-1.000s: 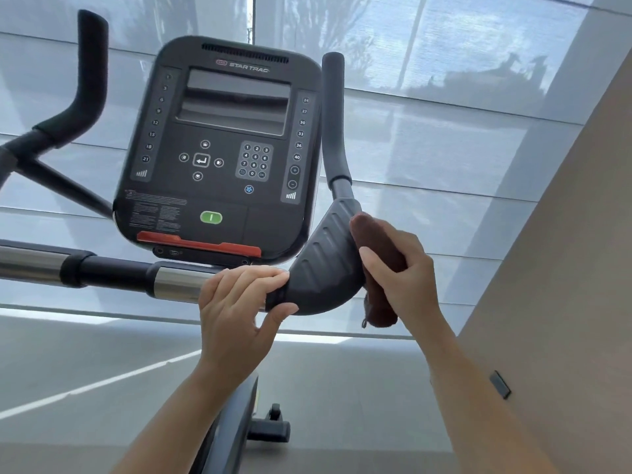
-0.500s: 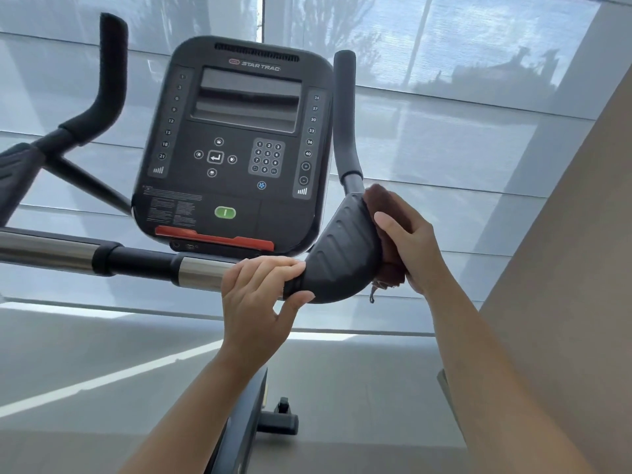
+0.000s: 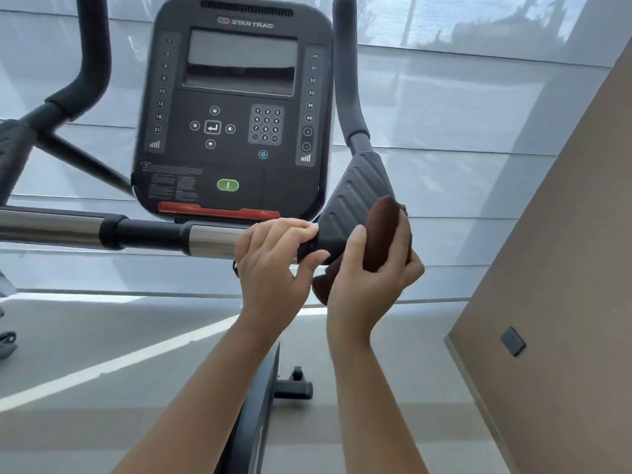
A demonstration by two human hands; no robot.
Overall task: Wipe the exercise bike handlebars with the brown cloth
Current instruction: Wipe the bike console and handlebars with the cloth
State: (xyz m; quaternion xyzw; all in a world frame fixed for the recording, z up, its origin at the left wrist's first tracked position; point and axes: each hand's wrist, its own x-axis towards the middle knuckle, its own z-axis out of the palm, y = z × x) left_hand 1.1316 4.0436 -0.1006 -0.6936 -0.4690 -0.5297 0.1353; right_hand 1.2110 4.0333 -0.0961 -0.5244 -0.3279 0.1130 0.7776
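— Lettering on the black rounded console (image 3: 236, 159): what reads?
— "STAR TRAC" in pale capitals above the grey display screen (image 3: 241, 59), with a small red logo at its left. Numbers run down both sides: 1, 3, 6, 9, 12, 15, 18, 21 on the left and 24, 27, 30, 33, 36, 40 on the right. The grey number keypad (image 3: 266, 124) shows 1 to 9 and 0. Below it sit a green oval button (image 3: 227, 185) and a red plastic strip (image 3: 219, 212).
— And the block of white small print (image 3: 174, 184)?
— Too fine to read.
— Where is the brown cloth (image 3: 384, 234)?
— Bunched against the right edge of the black ribbed elbow pad (image 3: 352, 200) on the exercise bike handlebars (image 3: 147, 232). The right hand (image 3: 369, 278) grips it, thumb against the pad's face, fingers curled round the cloth's far side.
— The left hand (image 3: 273, 265)?
— Wrapped round the chrome crossbar (image 3: 212, 239) just left of that pad, fingers over the top and thumb beneath.
— What is cut off or hidden?
— The left black foam upright grip (image 3: 90, 63) runs out of the top edge. The right hand's fingertips are behind the cloth, and the cloth's lower end hangs partly behind both hands. A grey object (image 3: 7, 342) at the left edge is cropped, and I cannot tell what it is.
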